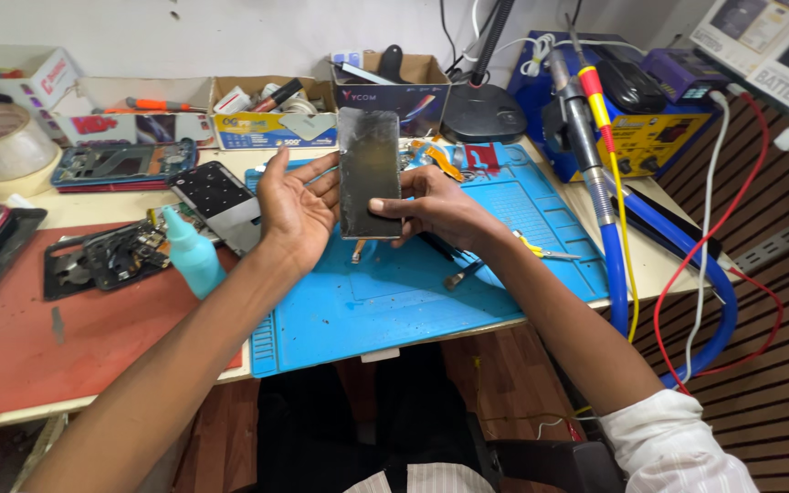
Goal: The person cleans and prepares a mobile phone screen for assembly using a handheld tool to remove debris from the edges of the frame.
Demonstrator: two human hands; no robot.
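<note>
My right hand [436, 208] grips the lower end of a dark, smudged phone screen panel [369, 164] and holds it upright above the blue work mat [394, 292]. The thumb presses on its front face. My left hand [294, 205] is open just left of the panel, palm turned toward it, fingers apart and near its left edge. Whether those fingers touch the panel is not clear.
A teal squeeze bottle [191, 256] stands left of my left hand. Phone frames and parts [120, 164] lie on the red mat [66, 329]. Tweezers and a small brush [463, 272] rest on the blue mat. Cardboard boxes of tools [394, 82] line the back; a soldering station and cables [632, 110] sit at right.
</note>
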